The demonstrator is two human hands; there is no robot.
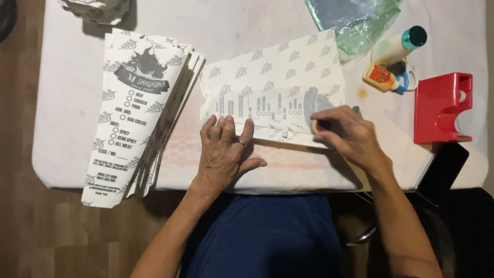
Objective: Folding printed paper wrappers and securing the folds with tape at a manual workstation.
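Your left hand (pixel 225 149) lies palm down on the near edge of the printed paper sheet (pixel 275 87). The fingers are extended and only slightly spread, and the thumb points out to the right. The hand grips nothing; it presses flat on the sheet. A ring shows on one finger.

Your right hand (pixel 346 135) is curled partly closed at the sheet's near right corner. The thumb and forefinger pinch a small pale object (pixel 314 125) against the paper. What that object is cannot be told, because the fingers cover most of it.

The sheet lies flat in the middle of the bench (pixel 67 128), which carries a white cover. Its long side runs left to right, and its near strip appears folded over along the edge under your hands. The sheet is white with a grey leaf pattern and grey printed blocks.

To the left of the sheet lies a fanned stack of printed paper sleeves (pixel 136 113), overhanging the bench's near edge. A second small pile (pixel 95 9) sits at the far left corner.

At the far right you find a green plastic bag (pixel 355 20), a white bottle with a teal cap (pixel 399 45) lying on its side, and a small yellow glue bottle (pixel 381 77) just beside it. A red tape dispenser (pixel 442 108) stands at the right edge, with a dark flat phone-like item (pixel 442 167) near it.
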